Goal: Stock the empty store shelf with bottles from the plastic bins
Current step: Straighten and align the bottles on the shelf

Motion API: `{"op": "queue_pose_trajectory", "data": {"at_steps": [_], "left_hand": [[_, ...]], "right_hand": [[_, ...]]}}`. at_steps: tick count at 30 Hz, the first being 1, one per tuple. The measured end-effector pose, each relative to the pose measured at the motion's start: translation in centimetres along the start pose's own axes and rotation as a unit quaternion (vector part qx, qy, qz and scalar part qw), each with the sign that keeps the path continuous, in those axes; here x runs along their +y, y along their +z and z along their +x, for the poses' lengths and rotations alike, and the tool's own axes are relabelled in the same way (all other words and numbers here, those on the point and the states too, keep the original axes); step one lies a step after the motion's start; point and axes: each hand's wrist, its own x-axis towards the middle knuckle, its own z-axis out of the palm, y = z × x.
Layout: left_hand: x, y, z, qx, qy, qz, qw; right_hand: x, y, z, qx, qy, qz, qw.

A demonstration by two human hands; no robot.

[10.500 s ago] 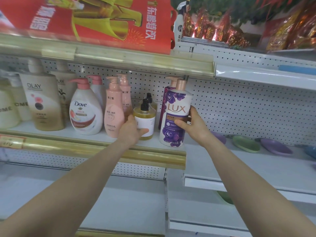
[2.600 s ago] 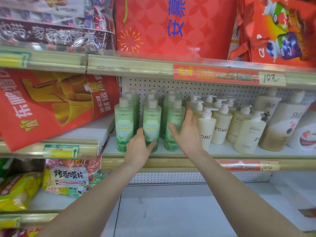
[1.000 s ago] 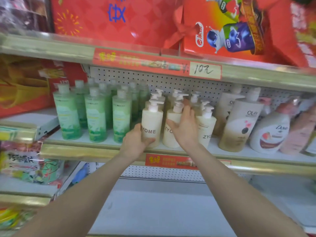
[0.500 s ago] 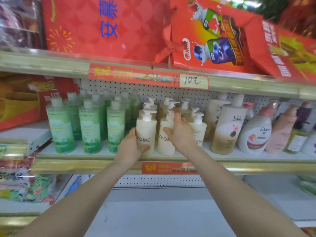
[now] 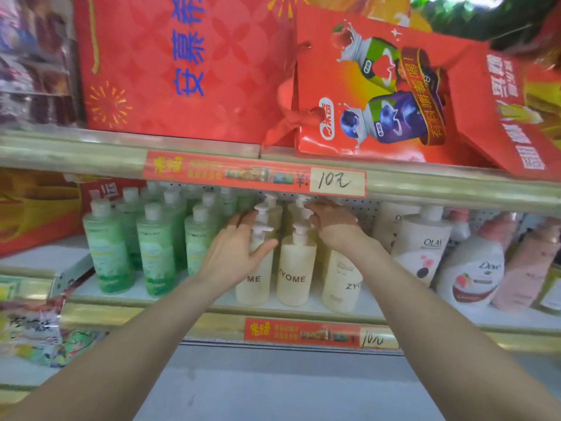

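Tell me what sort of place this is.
Most likely a small shop or supermarket aisle: a handwritten price tag reading 10 yuan, rows of identical ZYOME pump bottles and green bottles facing out, and red gift bags on the upper shelf.

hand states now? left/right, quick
Left hand: holds the front-left ZYOME bottle by its shoulder.
Right hand: curled over rear pump tops; grip cannot be told.
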Motion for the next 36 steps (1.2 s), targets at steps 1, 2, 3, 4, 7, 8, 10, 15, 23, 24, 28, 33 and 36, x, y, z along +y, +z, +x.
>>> {"op": "queue_pose_trajectory", "data": {"at_steps": [1, 2, 3, 4, 7, 8, 10, 15, 23, 24, 28, 33, 36], "left_hand": [[0.1, 0.0, 0.2, -0.012, 0.002, 0.001, 1.0], [0.1, 0.0, 0.2, -0.025, -0.001, 0.002, 1.0], [0.1, 0.2, 0.2, -0.035, -0.01, 0.0, 0.999], [0.1, 0.4, 0.1, -0.041, -0.02, -0.006, 0.999], [0.2, 0.8, -0.4, -0.034, -0.046, -0.031, 0.998], [0.2, 0.9, -0.6, -0.031, -0.051, -0.031, 0.998], [0.1, 1.1, -0.7, -0.035, -0.061, -0.031, 0.997], [-0.2, 1.3, -0.9, -0.035, -0.068, -0.044, 0.996], [-0.3, 1.5, -1.1, -0.015, -0.057, -0.048, 0.997], [-0.3, 1.5, -1.1, -0.013, -0.055, -0.049, 0.997], [-0.3, 1.6, -1.2, -0.01, -0.059, -0.06, 0.996], [-0.4, 1.8, -1.3, -0.01, -0.056, -0.068, 0.996], [-0.4, 2.1, -1.4, -0.008, -0.06, -0.082, 0.995]], "right_hand": [[0.0, 0.0, 0.7, -0.01, -0.001, 0.001, 1.0], [0.0, 0.0, 1.2, -0.017, -0.003, 0.003, 1.0], [0.0, 0.0, 1.8, -0.022, -0.003, 0.007, 1.0], [0.0, 0.0, 2.1, -0.03, -0.003, 0.013, 0.999], [-0.1, 0.1, 3.3, -0.046, -0.012, 0.03, 0.998], [-0.2, 0.2, 3.6, -0.048, -0.01, 0.026, 0.998], [0.4, 1.1, 4.8, -0.036, 0.007, 0.035, 0.999], [2.2, 3.2, 7.6, -0.016, 0.041, 0.072, 0.996], [-0.2, -1.1, 2.9, -0.028, -0.025, 0.047, 0.998], [-0.3, -1.3, 2.6, -0.031, -0.033, 0.045, 0.998], [-0.7, -1.5, 2.1, -0.049, -0.045, 0.108, 0.992], [-0.8, -2.0, 1.0, -0.046, -0.013, 0.138, 0.989], [-2.2, -2.2, -0.7, 0.032, 0.037, 0.092, 0.995]]}}
